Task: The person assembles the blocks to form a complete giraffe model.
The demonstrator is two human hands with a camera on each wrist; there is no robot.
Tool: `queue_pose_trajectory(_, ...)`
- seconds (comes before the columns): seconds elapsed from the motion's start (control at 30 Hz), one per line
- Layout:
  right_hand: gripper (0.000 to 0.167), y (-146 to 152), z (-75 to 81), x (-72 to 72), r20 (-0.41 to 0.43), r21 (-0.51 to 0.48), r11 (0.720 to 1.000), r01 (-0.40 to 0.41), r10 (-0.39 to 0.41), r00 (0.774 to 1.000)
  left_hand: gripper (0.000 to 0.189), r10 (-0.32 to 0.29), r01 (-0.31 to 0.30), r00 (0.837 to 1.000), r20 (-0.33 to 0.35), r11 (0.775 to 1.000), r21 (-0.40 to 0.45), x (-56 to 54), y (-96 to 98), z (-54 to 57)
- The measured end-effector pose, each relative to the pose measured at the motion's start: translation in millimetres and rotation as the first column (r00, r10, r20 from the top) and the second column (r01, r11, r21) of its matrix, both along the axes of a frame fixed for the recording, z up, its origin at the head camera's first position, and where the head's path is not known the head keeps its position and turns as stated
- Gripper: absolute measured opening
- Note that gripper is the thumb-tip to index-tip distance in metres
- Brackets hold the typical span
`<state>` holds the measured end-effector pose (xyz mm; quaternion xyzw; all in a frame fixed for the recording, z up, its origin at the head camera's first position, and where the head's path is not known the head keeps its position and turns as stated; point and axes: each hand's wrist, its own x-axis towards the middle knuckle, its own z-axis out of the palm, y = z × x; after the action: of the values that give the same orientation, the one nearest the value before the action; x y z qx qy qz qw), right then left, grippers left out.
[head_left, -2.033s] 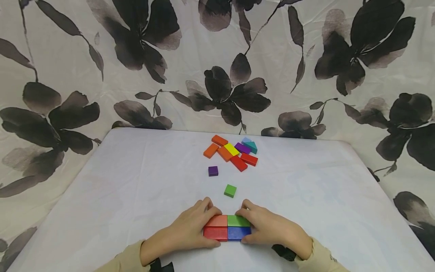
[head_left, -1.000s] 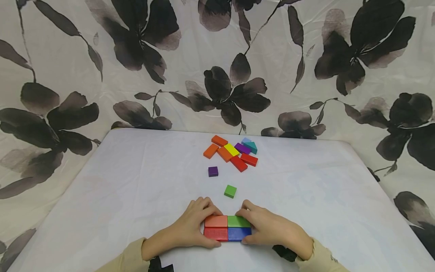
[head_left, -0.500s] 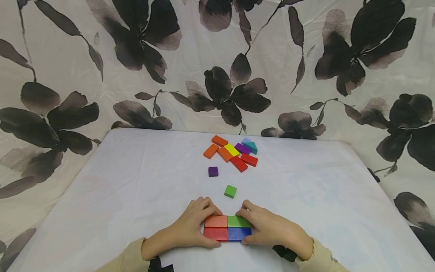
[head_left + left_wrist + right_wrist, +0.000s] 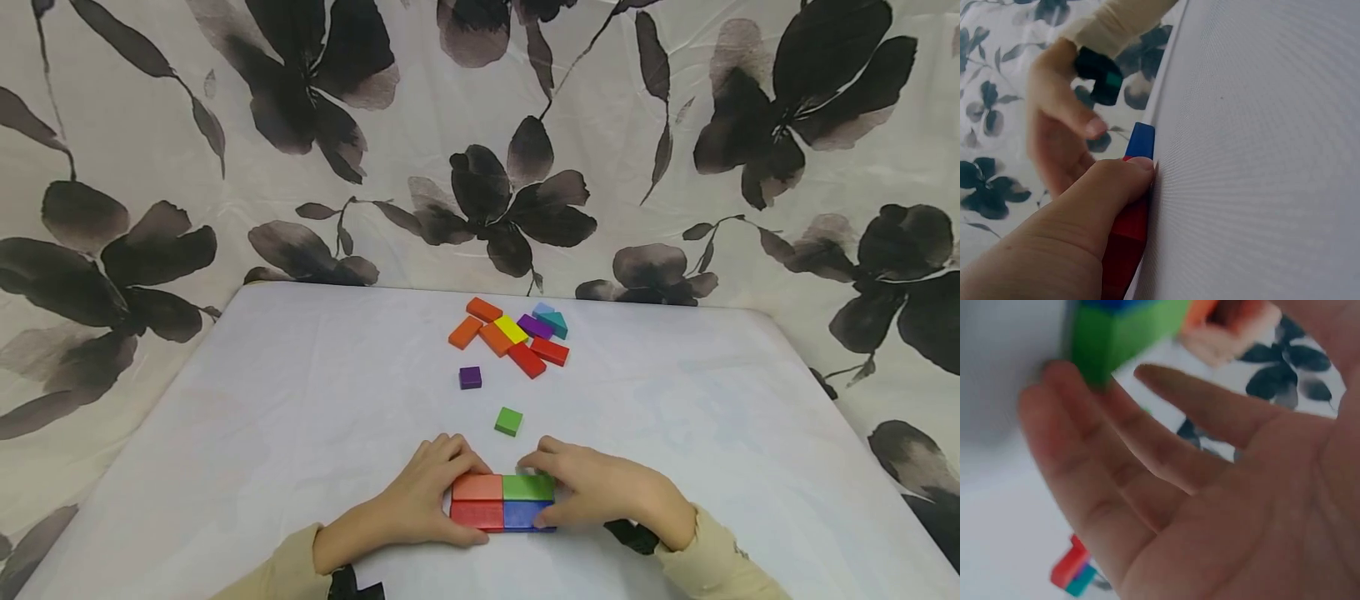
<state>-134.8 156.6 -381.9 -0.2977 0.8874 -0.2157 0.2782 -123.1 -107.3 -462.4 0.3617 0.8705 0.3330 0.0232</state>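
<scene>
A block rectangle point(image 4: 502, 501) lies flat near the front of the counter point(image 4: 337, 400), midway between two hands. It is made of four pieces in a two-by-two layout: a salmon block point(image 4: 478, 487) and a green block point(image 4: 527, 489) on the far side, a red block point(image 4: 476, 515) and a blue block point(image 4: 519, 514) on the near side. Their seams look tight and their outer edges line up, so the joining of these four seems done.

The left hand point(image 4: 429, 497) has its grip closed around the left end — thumb along the red block's near edge, fingers behind the salmon block. The right hand point(image 4: 603, 487) has its grip spread, the fingers nearly straight beside the green block and the thumb over the blue one; blur hides whether the fingertips touch. Letting go on the left side appears to be what is left here.

Beyond the rectangle, a green cube point(image 4: 508, 421) and a purple cube point(image 4: 470, 378) lie apart, unjoined. Farther back sits a loose cluster — orange blocks point(image 4: 484, 310), a yellow block point(image 4: 512, 330), red blocks point(image 4: 528, 361), a purple block point(image 4: 536, 326), a teal triangle point(image 4: 554, 324) and a pale blue piece point(image 4: 543, 309) — none of it built into anything. Floral cloth point(image 4: 637, 167) hangs behind.
</scene>
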Motion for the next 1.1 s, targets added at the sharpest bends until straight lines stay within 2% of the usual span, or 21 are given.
queue_pose_trajectory(0.1, 0.055, 3.6, 9.3, -14.7, -0.029, -0.01, 1.0, 0.007, -0.007, 1.0, 0.053, -0.005, 0.005, 1.0, -0.005, 1.0, 0.005, -1.0, 1.0, -1.4)
queue_pose_trajectory(0.27, 0.046, 7.0, 18.1, -51.0, -0.18, -0.048, 0.999, 0.018, -0.026, 0.983, 0.053, -0.003, 0.003, 1.0, -0.017, 1.0, 0.006, -1.7, 0.8, -2.4)
queue_pose_trajectory(0.43, 0.044, 7.7, 11.6, -89.0, -0.329, -0.077, 0.996, 0.035, -0.058, 0.943, 0.053, -0.004, 0.004, 1.0, -0.022, 1.0, 0.011, -1.9, -0.2, -1.5)
queue_pose_trajectory(0.53, 0.049, 7.5, 2.5, -103.4, -0.367, -0.094, 0.995, 0.033, -0.066, 0.928, 0.053, -0.002, 0.002, 1.0, -0.005, 1.0, 0.013, -1.1, -0.5, -0.7)
queue_pose_trajectory(0.63, 0.051, 7.8, -8.1, -111.4, -0.377, -0.087, 0.996, 0.011, -0.043, 0.925, 0.053, 0.0, 0.0, 1.0, 0.007, 1.0, 0.014, -0.1, -0.5, -0.2)
queue_pose_trajectory(0.8, 0.052, 9.7, -23.7, -117.1, -0.346, -0.035, 0.999, -0.021, 0.008, 0.938, 0.054, -0.001, 0.001, 1.0, -0.002, 1.0, 0.016, 0.5, -0.3, -0.3)
queue_pose_trajectory(0.93, 0.053, 11.0, -27.9, -114.5, -0.343, -0.022, 1.0, -0.016, 0.007, 0.939, 0.053, -0.002, 0.002, 1.0, 0.004, 1.0, 0.015, 0.2, 0.1, 0.1)
queue_pose_trajectory(1.1, 0.052, 12.1, -27.2, -106.3, -0.387, 0.015, 1.0, -0.028, 0.031, 0.922, 0.052, 0.0, 0.0, 0.999, 0.038, 1.0, 0.007, -0.2, 0.0, 1.2)
